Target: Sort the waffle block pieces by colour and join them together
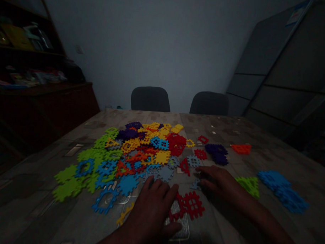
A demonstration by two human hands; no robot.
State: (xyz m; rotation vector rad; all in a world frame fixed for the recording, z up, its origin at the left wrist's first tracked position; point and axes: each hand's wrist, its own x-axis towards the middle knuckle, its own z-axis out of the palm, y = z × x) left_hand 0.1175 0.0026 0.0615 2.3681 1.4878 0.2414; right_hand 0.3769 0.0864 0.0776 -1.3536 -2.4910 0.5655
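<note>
A heap of flat, toothed plastic building pieces (140, 149) in green, blue, yellow, red and purple covers the middle of the table (258, 139). My left hand (154, 203) lies flat near the front edge, fingers stretched toward grey and blue pieces, its thumb side beside joined red grid pieces (193, 205). My right hand (219, 181) rests palm down to the right, fingers extended leftward, touching a small grey piece (196, 184). Neither hand holds anything that I can see. The room is dim.
Sorted small piles lie on the right: purple (217, 152), orange (241, 149), green (249, 185), blue (282, 190). Two dark chairs (150, 98) stand at the far edge. A dark cabinet (40, 107) is left, grey panels (287, 69) right.
</note>
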